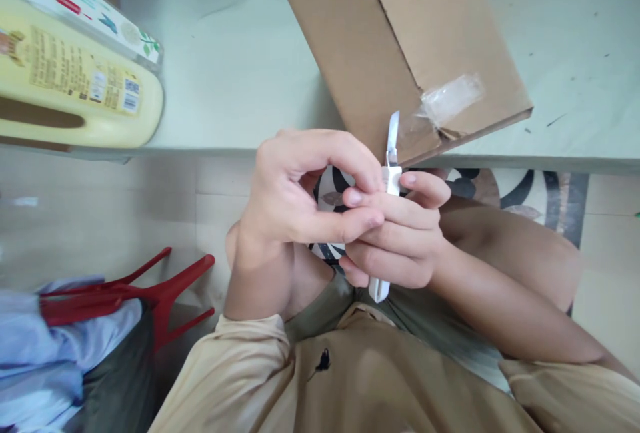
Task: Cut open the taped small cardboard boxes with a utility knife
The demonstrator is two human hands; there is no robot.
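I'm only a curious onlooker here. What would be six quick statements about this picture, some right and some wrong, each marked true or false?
1. The right hand grips a white cutter. True.
2. The cutter is fully closed. False: its blade sticks out, pointing away from the person.
3. The left hand is close beside the right hand. True.
4. Clear tape is stuck to the cardboard box. True.
5. That box sits on the floor. False: it rests on the pale green tabletop.
6. A yellow bottle is at the picture's right edge. False: the yellow bottle is at the left edge.
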